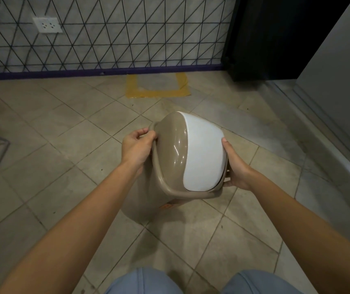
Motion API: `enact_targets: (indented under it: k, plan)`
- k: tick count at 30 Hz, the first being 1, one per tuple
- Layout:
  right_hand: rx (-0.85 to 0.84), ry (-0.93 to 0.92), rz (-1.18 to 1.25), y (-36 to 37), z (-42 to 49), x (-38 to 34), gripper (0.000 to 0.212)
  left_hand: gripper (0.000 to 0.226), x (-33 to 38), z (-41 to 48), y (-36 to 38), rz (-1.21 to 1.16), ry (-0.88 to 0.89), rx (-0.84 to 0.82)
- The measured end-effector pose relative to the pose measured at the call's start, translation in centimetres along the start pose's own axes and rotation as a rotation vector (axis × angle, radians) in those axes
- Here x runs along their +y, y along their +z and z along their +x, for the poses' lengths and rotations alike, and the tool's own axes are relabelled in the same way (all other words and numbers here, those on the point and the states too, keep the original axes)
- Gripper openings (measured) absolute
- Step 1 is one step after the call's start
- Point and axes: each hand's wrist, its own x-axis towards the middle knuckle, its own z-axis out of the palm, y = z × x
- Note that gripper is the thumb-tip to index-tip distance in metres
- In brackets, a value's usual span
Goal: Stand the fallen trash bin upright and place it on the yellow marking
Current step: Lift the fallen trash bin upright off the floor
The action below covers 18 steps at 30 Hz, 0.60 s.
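Trash bin point(170, 149), beige, white swing lid: between both hands, over tiled floor point(42, 166). Left hand point(137, 146) and right hand point(236, 168) clasp its rim. Yellow marking point(158, 93) beyond, by mesh fence point(106, 35).

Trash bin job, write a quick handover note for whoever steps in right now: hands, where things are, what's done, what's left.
Left hand: gripping the left rim of the beige plastic trash bin with the white swing lid.
Right hand: gripping the bin's right rim beside the lid.
Bin: held roughly upright, top facing the camera; whether its base touches the tiled floor is hidden.
Yellow tape marking: on the floor ahead, against the wire-grid wall, with nothing on it.
Done: bin raised from its side.
Left: carry it forward, set it upright inside the marking, let go.
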Motion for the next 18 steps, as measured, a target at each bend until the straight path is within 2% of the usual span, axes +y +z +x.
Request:
enact_targets:
  k: [6, 9, 18]
  plan:
    - [-0.006, -0.056, -0.043, 1.2, -0.3, -0.6, 0.092, 0.026, -0.4, 0.5, -0.7, 0.011, 0.046, 0.184]
    - [0.005, -0.094, -0.097, 1.6, -0.8, -1.2, 0.109, 0.024, -0.9, 0.6, -1.2, -0.024, 0.024, 0.234]
    - [0.060, -0.237, -0.193, 1.5, -1.3, -1.5, 0.086, 0.028, -2.5, 1.2, -1.7, 0.031, -0.045, 0.256]
